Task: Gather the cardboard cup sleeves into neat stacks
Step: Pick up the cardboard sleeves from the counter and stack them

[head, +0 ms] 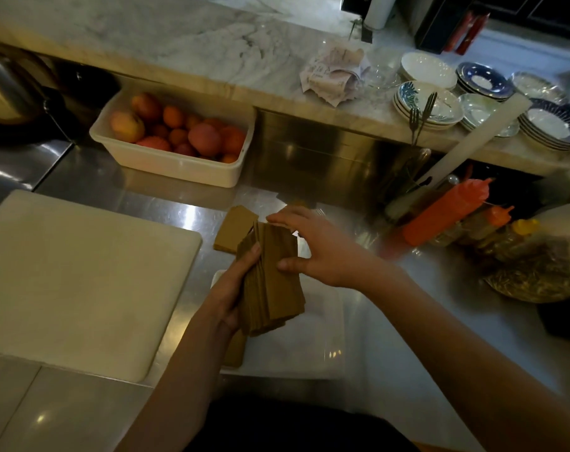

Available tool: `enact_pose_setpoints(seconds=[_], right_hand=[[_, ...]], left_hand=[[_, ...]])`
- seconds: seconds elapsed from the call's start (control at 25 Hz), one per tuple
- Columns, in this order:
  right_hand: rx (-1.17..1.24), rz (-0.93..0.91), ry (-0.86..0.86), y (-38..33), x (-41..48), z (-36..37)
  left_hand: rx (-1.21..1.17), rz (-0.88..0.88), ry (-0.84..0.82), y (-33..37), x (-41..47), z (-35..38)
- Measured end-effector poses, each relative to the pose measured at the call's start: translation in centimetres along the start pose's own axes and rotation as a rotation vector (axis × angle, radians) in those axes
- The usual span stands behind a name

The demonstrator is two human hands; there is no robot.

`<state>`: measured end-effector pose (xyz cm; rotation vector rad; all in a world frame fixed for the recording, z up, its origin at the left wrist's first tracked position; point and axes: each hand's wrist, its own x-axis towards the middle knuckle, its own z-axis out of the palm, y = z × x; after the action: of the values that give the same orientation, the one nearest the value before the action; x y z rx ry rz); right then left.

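The steel counter (166, 207) has little bare room: a strip runs between the white cutting board (74, 275) on the left and the shallow white tray (296, 347) in the middle, and a wider bare stretch lies to the right of the tray. The far end of the strip is narrowed by a few flat cardboard sleeves (234, 231) lying on the steel. Behind them the white tub of fruit (172, 164) blocks the back left. To the right, lying squeeze bottles (446, 210) and a bag of dried goods (538, 265) crowd the edge. Both hands, the left hand (231, 288) and the right hand (316, 246), fill the space above the tray with a fanned bundle of sleeves (270, 278). The raised marble ledge (179, 44) is bare at left, crowded with stacked dishes (440, 99) at right.
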<state>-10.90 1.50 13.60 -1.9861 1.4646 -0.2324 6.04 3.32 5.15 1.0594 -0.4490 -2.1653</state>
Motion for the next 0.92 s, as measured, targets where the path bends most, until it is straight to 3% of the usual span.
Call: enact_pose_setpoints(seconds=[0.12, 0.44, 0.76, 0.92], right_hand=[[-0.012, -0.006, 0.156, -0.4, -1.2, 0.9], [-0.062, -0.168, 0.181, -0.4, -3.4, 2.7], [-0.048, -0.137, 0.172, -0.4, -4.0, 3.8], [-0.045, -0.132, 0.167, -0.7, -3.3, 4.1]], left_hand=[[0.013, -0.029, 0.023, -0.7, -0.7, -0.3], [-0.056, -0.007, -0.016, -2.2, -1.6, -0.4], [-0.108, -0.031, 0.039, -2.5, -1.8, -0.5], [-0.079, 0.075, 0.072, -2.3, -1.6, -1.1]])
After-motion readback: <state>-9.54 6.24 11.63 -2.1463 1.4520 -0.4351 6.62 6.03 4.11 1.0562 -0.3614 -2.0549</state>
